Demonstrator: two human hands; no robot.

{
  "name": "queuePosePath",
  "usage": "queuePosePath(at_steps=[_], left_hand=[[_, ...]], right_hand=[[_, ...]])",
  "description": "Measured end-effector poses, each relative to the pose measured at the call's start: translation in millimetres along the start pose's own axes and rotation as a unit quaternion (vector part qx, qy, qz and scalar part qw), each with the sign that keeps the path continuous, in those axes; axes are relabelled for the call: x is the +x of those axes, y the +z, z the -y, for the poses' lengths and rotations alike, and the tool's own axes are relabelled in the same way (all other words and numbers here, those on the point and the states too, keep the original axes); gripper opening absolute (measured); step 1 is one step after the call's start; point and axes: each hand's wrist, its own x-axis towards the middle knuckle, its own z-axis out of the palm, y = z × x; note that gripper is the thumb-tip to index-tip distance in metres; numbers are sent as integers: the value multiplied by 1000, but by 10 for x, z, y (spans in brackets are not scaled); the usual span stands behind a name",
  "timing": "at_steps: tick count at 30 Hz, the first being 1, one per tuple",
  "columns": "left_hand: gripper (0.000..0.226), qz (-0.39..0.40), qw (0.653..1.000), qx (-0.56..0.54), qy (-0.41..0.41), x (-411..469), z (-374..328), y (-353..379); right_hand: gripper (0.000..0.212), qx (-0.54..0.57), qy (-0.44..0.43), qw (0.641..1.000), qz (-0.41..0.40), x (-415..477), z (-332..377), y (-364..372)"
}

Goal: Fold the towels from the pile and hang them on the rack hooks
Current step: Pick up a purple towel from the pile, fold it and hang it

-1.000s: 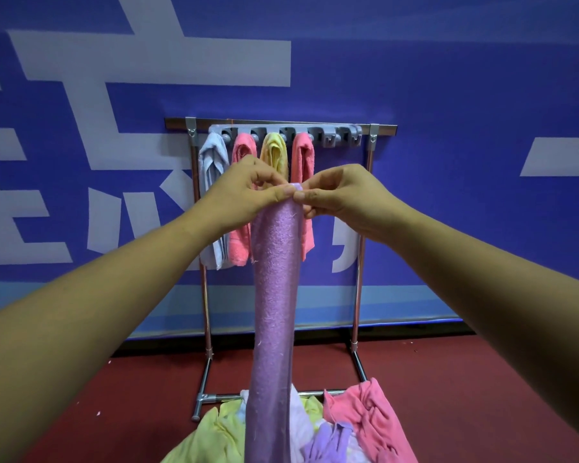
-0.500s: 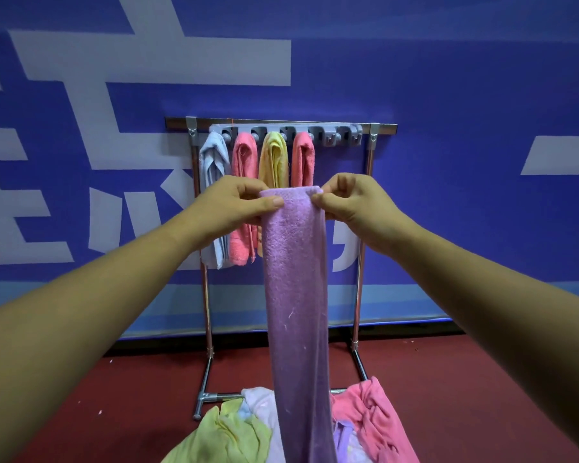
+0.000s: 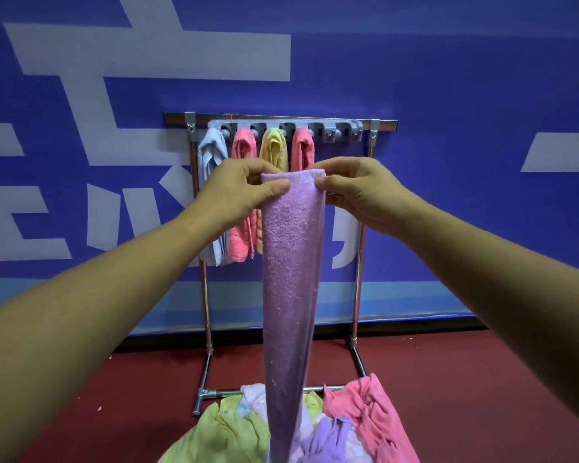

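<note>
- Head view shows a purple towel (image 3: 291, 262) folded into a long narrow strip. It has a fuzzy terry surface and a few small light threads on it.
- Its top edge is flat and is held in the air in front of the rack (image 3: 360, 262), just below the tops of the hung towels.
- The left hand (image 3: 238, 192) pinches the top left corner. The thumb lies on the near side and the other fingers are curled behind the cloth.
- The right hand (image 3: 358, 192) pinches the top right corner in the same way, thumb in front and fingers curled behind.
- The two thumbs are near each other, with a short piece of purple cloth between them.
- The long axis of the strip is vertical. It hangs straight down from both hands, and its lower end leaves the view at the bottom edge, in front of the pile (image 3: 365, 416) of pink, light green, white and purple towels.
- From the grey hook strip (image 3: 335, 132) four folded towels hang side by side: a light blue towel (image 3: 209, 162), a pink towel (image 3: 243, 148), a yellow towel (image 3: 274, 148) and a second pink towel (image 3: 303, 148).
</note>
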Motion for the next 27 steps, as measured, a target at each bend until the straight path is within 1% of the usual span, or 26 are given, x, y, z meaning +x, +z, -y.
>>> queuePosePath(at_steps=[5, 7, 10, 14, 17, 19, 21, 23, 27], left_hand=[[13, 7, 1000, 15, 8, -21, -6, 9], [15, 11, 1000, 13, 8, -25, 14, 12], [16, 9, 1000, 5, 8, -31, 49, 21], [18, 13, 1000, -23, -1, -49, 106, 20], [20, 17, 999, -49, -3, -67, 154, 35], [21, 20, 996, -85, -12, -98, 190, 44], [19, 46, 989, -136, -29, -176, 240, 71], [27, 72, 986, -142, -44, -302, 333, 132], [30, 90, 986, -128, -65, -603, 677, 328]], right_hand=[[26, -24, 19, 998, 55, 28, 73, 10], [24, -99, 2, 991, 92, 45, 131, 19], [23, -255, -32, 959, 116, 66, 219, 48], [21, -326, -51, 936, 119, 116, 277, 110], [25, -379, -62, 915, 126, 163, 259, 129], [29, -388, -64, 911, 120, 194, 240, 119], [28, -380, -69, 915, 117, 206, 225, 105], [19, -354, -76, 926, 108, 205, 189, 87], [4, -306, -88, 943, 97, 185, 91, 96]])
